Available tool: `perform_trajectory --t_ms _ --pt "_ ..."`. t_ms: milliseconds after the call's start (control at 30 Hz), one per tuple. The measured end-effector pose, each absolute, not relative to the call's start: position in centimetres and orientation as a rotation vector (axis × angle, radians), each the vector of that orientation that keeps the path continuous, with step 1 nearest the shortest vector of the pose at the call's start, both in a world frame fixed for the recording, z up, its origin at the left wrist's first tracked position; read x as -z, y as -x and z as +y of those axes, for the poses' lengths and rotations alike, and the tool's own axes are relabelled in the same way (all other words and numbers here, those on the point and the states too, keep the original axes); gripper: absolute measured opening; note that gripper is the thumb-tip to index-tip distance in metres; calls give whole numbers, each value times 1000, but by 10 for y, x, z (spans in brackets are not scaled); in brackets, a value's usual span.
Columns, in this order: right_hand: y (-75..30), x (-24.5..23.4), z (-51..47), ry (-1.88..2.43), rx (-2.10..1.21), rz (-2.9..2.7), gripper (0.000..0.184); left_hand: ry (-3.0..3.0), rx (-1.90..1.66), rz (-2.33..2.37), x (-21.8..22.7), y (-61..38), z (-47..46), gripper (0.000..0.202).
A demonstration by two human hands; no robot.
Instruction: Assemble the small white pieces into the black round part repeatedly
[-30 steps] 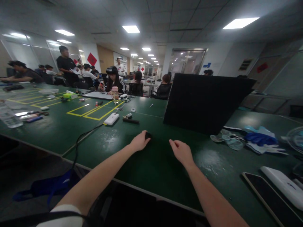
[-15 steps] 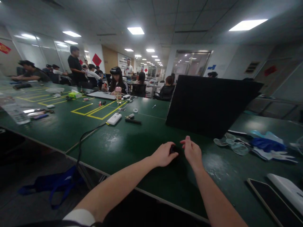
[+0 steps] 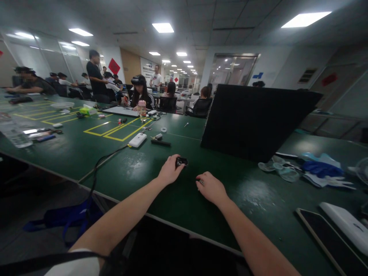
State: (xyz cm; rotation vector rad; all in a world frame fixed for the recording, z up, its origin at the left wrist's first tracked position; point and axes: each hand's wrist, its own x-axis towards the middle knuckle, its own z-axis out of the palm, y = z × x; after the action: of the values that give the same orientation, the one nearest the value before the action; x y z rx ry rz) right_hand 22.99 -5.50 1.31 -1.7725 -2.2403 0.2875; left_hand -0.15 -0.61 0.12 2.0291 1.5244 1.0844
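Observation:
My left hand [image 3: 169,171] is closed round a small black object [image 3: 182,161] just above or on the green table [image 3: 149,176]. The object has a boxy outline with some lighter detail on the side facing me; its exact kind is not clear. To its right, my right hand [image 3: 212,188] is curled, with the fingertips pinched together. A tiny, partly metallic item [image 3: 201,182] shows at those fingers, too small to name. The two hands are apart.
A large black panel [image 3: 253,122] stands ahead on the right. A white power bank [image 3: 137,140] and a black bar [image 3: 161,143] lie ahead on the left. Blue and white gloves [image 3: 322,168] and a dark phone-like slab [image 3: 330,239] lie at right. A person [image 3: 140,94] sits across the table.
My left hand has moved left and away from me with the black object, which now shows more fully. My right hand has shifted left, its fingers curling in. The view has tilted slightly down.

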Motion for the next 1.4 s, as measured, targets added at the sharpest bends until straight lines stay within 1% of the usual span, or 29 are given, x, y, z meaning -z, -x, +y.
perform_trajectory --t_ms 67,367,500,700,867,1000,1067,1133,1233,1300,1400 --pt "-233 -14 -54 1763 -307 -2228 29 -2050 -1067 1483 -2 -1 -8 47" --pt "-244 -28 -49 1844 -454 -2137 26 -2242 -890 1203 1 -8 -12 55" --pt "-248 -32 -48 1867 -559 -2067 29 -2272 -846 1180 2 -11 -13 55" --pt "-256 -25 -46 1697 -601 -2018 24 -2271 -840 1203 5 -14 -13 55" --pt "-244 -30 -54 1410 -491 -1925 23 -2269 -818 1239 4 -17 -17 53" --pt "-231 -30 -60 1360 -523 -1877 28 -2274 -768 1202 -3 -19 -23 53" --pt "-228 -28 -60 1351 -521 -1957 25 -2267 -744 1182 -6 -20 -25 52" --pt "-227 -26 -59 1318 -425 -2113 19 -2269 -741 1165 -7 -21 -26 51" --pt "-224 -24 -57 1307 -185 -2275 18 -2283 -746 1146 -6 -22 -26 49" --pt "-221 -24 -57 1344 -65 -2292 20 -2296 -746 1131 -4 -23 -26 48" --pt "-223 -30 -57 1371 -7 -2259 19 -2306 -749 1121 -3 -23 -25 48"
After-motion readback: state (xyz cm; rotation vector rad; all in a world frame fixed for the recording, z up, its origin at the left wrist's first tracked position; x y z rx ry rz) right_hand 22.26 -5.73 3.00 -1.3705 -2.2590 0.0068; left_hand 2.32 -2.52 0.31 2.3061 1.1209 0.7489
